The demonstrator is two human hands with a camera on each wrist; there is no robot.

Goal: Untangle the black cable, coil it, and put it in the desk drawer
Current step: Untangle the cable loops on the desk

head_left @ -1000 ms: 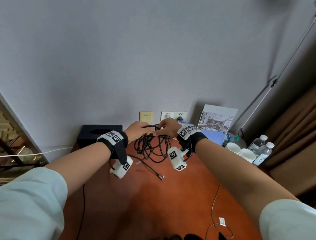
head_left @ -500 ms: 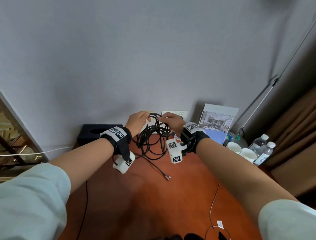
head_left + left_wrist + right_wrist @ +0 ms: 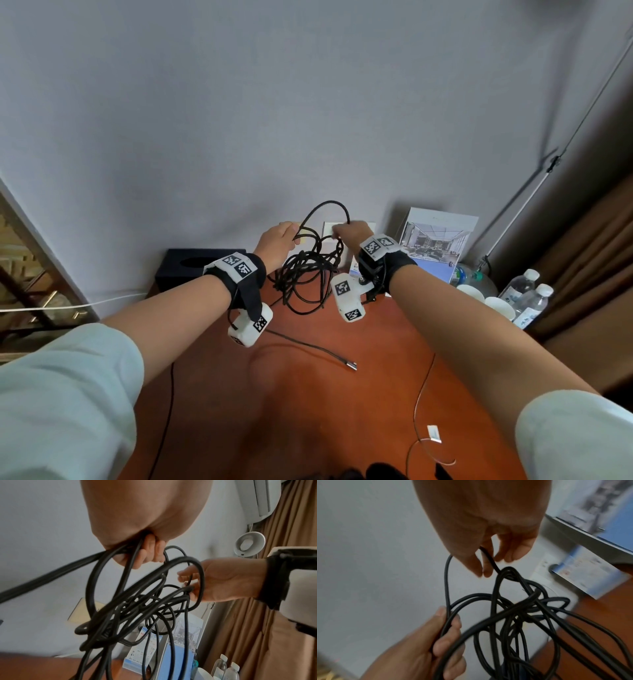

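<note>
Untangling underway: left hand (image 3: 275, 241) grips bunched black cable (image 3: 308, 274), right hand (image 3: 352, 234) pinches one strand at frame center; next, draw that loop free.

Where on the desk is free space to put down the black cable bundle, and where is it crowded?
Free: the bare wood of the desk near the person, between the thin black wire at left and the white wire at right, below the loose plug end. Crowded: the far right corner with cups, bottles and brochure; the black box at back left.
</note>
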